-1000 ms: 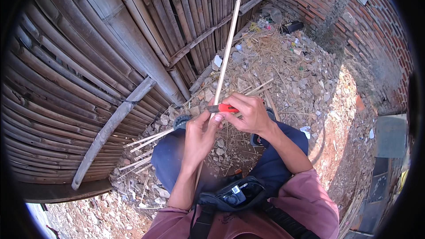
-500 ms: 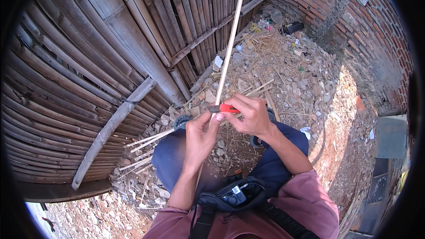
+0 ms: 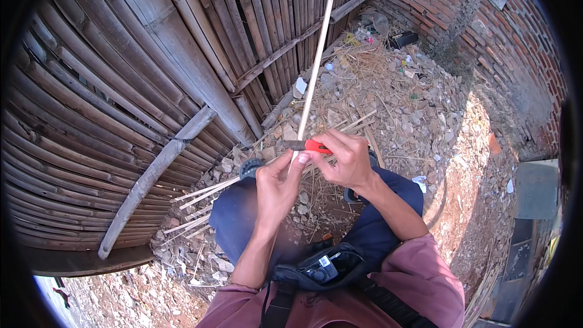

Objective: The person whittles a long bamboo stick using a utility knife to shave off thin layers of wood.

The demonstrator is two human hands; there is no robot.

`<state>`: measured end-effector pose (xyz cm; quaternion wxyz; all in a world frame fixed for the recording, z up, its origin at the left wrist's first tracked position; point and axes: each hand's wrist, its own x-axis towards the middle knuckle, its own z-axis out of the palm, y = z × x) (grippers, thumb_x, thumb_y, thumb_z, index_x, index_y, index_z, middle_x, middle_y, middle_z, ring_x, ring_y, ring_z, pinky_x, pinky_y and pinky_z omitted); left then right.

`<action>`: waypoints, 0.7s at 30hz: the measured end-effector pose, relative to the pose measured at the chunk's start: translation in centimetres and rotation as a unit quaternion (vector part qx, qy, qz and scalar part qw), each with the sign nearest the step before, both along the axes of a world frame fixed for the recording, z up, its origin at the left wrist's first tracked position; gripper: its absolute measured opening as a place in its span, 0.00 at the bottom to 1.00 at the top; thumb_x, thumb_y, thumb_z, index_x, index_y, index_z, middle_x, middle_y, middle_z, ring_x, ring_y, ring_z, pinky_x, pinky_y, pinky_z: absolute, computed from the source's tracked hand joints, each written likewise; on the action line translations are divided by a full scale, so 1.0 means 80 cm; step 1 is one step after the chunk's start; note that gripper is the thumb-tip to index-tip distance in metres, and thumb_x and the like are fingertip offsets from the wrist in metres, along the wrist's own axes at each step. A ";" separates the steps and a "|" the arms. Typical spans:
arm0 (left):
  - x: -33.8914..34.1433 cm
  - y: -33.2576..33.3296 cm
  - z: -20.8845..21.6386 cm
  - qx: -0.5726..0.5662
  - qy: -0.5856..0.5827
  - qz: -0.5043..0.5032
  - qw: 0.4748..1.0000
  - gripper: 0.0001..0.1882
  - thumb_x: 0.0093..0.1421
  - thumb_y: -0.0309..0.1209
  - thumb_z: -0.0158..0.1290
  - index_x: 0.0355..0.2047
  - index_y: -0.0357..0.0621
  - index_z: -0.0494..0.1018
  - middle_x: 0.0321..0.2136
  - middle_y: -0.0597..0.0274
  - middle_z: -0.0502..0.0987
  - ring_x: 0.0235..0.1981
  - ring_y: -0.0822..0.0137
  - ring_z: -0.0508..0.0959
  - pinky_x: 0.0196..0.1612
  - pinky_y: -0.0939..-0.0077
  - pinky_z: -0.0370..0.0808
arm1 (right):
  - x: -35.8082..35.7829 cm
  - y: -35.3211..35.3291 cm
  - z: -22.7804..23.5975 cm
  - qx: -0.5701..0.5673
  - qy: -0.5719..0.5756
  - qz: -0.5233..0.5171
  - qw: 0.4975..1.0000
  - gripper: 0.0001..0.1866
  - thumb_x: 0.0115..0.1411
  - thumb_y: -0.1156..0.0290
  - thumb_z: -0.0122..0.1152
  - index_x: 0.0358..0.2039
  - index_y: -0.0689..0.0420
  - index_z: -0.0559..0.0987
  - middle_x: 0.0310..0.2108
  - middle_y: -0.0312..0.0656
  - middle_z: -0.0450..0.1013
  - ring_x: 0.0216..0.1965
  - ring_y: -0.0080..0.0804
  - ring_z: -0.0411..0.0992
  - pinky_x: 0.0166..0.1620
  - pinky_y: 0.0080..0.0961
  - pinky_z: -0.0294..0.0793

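Note:
A long pale bamboo strip [image 3: 314, 73] rises from my hands toward the fence, its far end tapering to a thin fibre. My left hand [image 3: 276, 185] pinches the strip low down between thumb and fingers. My right hand [image 3: 345, 157] is closed round the red handle of a knife [image 3: 318, 146]. The short dark blade lies crosswise over the strip, just above my left thumb. My right thumb presses close to the left thumb at the strip. Below my left hand the strip's lower part runs along my left forearm and is mostly hidden.
More split strips [image 3: 206, 191] lie beside my left knee, others [image 3: 358, 123] beyond my hands. A bamboo fence [image 3: 176, 54] stands at the left, a brick wall [image 3: 437, 6] at the far right. Stony rubble [image 3: 395, 127] covers the ground. An open black pouch [image 3: 322, 264] sits at my waist.
The knife and both hands have shifted very slightly right. The blade still crosses the strip at nearly the same place, and both grips are unchanged.

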<state>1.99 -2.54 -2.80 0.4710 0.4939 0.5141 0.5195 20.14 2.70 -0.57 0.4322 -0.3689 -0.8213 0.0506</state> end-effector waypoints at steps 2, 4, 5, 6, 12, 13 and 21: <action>0.006 -0.002 -0.002 -0.004 -0.022 0.008 1.000 0.16 0.72 0.32 0.64 0.56 0.36 0.84 0.30 0.71 0.84 0.31 0.84 0.72 0.33 0.81 0.73 | 0.002 0.004 -0.001 -0.001 0.017 -0.013 1.000 0.13 0.61 0.62 0.77 0.37 0.57 0.85 0.29 0.40 0.80 0.25 0.40 0.81 0.28 0.34 0.77; 0.007 -0.003 -0.002 -0.009 -0.014 0.005 1.000 0.19 0.73 0.32 0.63 0.59 0.36 0.82 0.32 0.69 0.86 0.33 0.84 0.73 0.36 0.81 0.76 | 0.009 0.010 0.001 -0.010 0.037 -0.030 0.999 0.14 0.62 0.61 0.77 0.37 0.58 0.85 0.30 0.40 0.81 0.26 0.39 0.82 0.28 0.33 0.78; 0.006 -0.003 -0.001 -0.011 0.005 -0.002 1.000 0.20 0.73 0.32 0.63 0.61 0.36 0.81 0.33 0.69 0.85 0.34 0.84 0.74 0.38 0.81 0.77 | 0.013 0.013 0.002 -0.012 0.036 -0.029 0.999 0.14 0.62 0.60 0.77 0.37 0.58 0.85 0.30 0.41 0.81 0.27 0.39 0.83 0.28 0.33 0.78; 0.006 -0.003 -0.001 -0.014 0.024 -0.009 1.000 0.21 0.73 0.32 0.63 0.63 0.37 0.80 0.33 0.69 0.85 0.35 0.84 0.74 0.39 0.80 0.77 | 0.016 0.015 0.003 -0.013 0.035 -0.029 0.999 0.15 0.63 0.59 0.77 0.37 0.58 0.85 0.31 0.41 0.82 0.27 0.39 0.83 0.29 0.33 0.79; -0.001 0.000 -0.003 -0.041 0.013 -0.038 0.998 0.15 0.73 0.32 0.62 0.54 0.35 0.84 0.27 0.73 0.81 0.31 0.84 0.72 0.32 0.81 0.73 | 0.015 0.008 0.002 -0.027 -0.010 0.032 0.999 0.13 0.61 0.61 0.76 0.38 0.56 0.85 0.29 0.41 0.80 0.26 0.41 0.82 0.29 0.35 0.79; -0.001 0.000 -0.002 -0.037 0.013 -0.036 0.999 0.14 0.73 0.32 0.63 0.52 0.35 0.84 0.26 0.73 0.81 0.31 0.84 0.72 0.31 0.81 0.71 | 0.013 0.006 0.000 -0.028 -0.020 0.041 0.999 0.12 0.61 0.62 0.76 0.38 0.56 0.85 0.28 0.40 0.79 0.26 0.41 0.81 0.29 0.36 0.78; 0.003 0.000 0.004 0.032 0.021 -0.031 0.999 0.11 0.71 0.30 0.64 0.49 0.36 0.85 0.25 0.73 0.81 0.28 0.84 0.70 0.29 0.80 0.69 | 0.012 0.005 -0.002 -0.036 -0.011 0.041 0.998 0.12 0.55 0.68 0.75 0.39 0.55 0.85 0.29 0.40 0.79 0.26 0.43 0.81 0.29 0.37 0.79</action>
